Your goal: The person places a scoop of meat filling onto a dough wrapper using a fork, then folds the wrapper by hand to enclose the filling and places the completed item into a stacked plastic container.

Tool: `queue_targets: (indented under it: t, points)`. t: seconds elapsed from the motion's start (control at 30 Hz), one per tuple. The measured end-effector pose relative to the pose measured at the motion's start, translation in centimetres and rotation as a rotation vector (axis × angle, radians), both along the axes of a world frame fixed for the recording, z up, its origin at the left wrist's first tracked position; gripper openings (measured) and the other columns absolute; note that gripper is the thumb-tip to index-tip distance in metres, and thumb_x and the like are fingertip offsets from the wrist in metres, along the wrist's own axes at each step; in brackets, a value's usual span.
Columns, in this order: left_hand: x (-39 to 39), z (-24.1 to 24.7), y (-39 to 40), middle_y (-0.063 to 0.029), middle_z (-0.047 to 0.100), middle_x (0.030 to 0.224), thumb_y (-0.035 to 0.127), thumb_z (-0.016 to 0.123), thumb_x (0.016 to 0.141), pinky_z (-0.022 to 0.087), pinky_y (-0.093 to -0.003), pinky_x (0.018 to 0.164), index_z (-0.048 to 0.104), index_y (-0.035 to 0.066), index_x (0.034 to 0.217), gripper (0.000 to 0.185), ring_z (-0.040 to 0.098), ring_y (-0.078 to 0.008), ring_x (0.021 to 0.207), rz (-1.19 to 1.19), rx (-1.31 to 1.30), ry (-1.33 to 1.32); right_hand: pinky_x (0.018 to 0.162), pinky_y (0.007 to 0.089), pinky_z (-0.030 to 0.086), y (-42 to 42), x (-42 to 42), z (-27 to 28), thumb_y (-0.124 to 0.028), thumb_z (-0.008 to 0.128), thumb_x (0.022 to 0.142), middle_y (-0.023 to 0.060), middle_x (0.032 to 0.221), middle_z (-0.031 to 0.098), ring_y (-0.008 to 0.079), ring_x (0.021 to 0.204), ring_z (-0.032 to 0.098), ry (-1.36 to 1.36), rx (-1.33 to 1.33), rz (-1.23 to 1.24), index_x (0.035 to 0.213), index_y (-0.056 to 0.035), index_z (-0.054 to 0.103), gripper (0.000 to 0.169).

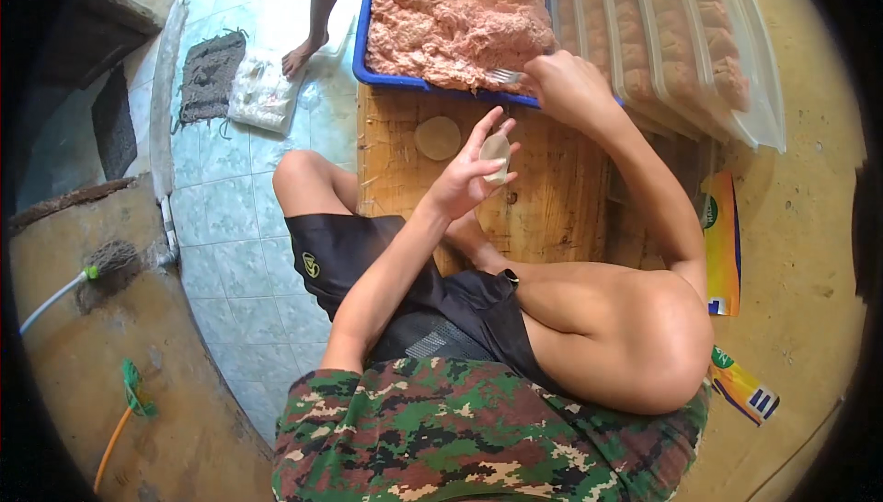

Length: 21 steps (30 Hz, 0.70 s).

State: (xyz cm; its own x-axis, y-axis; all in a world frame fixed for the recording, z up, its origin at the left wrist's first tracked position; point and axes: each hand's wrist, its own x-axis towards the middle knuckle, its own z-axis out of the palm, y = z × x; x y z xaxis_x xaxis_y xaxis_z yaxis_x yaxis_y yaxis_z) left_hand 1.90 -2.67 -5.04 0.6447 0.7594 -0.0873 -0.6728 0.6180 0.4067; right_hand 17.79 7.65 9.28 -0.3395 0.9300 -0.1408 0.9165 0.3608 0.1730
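Note:
Between the fingers and thumb of my left hand (476, 171) is a thin round dough wrapper (494, 155), held above the wooden table. My right hand (569, 91) grips a metal fork (505, 75), its tines at the near edge of a pink minced filling (459, 12). That filling is heaped in a blue plastic tray (428, 86) at the table's far end. A second round wrapper (438, 137) lies flat on the wooden table (545, 219), to the left of my left hand.
Clear plastic containers (748, 53) with rows of filled pieces stand at the far right. Colourful packets (721, 246) lie by the right wall. On the tiled floor (234, 226) are a grey mat (210, 77), a white bundle (265, 91) and another person's foot (296, 59).

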Motion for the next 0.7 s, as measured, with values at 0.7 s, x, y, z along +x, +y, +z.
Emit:
queue_targets:
  t: [0.7]
  points:
    - [-3.5, -2.6, -0.2, -0.018, 0.043, 0.144, 0.036, 0.053, 0.096, 0.046, -0.0428, 0.1, 0.028, 0.013, 0.15, 0.064, 0.046, -0.0306, 0.13, 0.037, 0.005, -0.213, 0.064, 0.0396, 0.056, -0.3, -5.7, 1.7, -0.01, 0.06, 0.077, 0.016, 0.083, 0.071, 0.0308, 0.075, 0.071, -0.098, -0.14, -0.016, 0.078, -0.0063, 0.07, 0.011]
